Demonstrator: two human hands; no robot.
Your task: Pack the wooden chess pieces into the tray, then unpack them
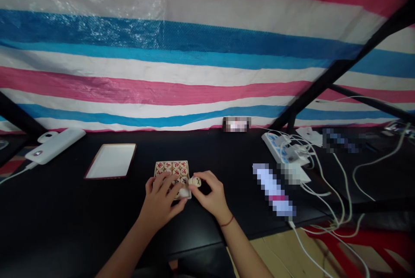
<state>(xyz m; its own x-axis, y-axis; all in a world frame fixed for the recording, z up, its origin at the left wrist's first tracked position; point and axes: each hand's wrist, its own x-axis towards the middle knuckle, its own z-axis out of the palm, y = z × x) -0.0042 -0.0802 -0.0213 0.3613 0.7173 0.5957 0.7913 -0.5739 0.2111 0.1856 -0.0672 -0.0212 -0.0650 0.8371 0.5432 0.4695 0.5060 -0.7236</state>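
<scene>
A small white box (189, 196) sits on the black table, holding rows of round cream xiangqi pieces (175, 165) with red or black characters. My left hand (161, 196) straddles the box from the near left, fingers spread over the pieces and thumb against the near right corner. It hides the box's front left part. At the near right of the box, a patch of white bottom shows. Just beyond the right wall, my right hand (212, 191) pinches a xiangqi piece (196, 181) between thumb and fingers; there may be more than one piece in the pinch.
The box lid (112, 161) lies inside up at the left. A white power bank (55, 146) with a cable is farther left. To the right are a blurred phone (274, 189), a power strip (274, 146) and tangled white cables (316, 170). Striped sheeting (194, 70) hangs behind.
</scene>
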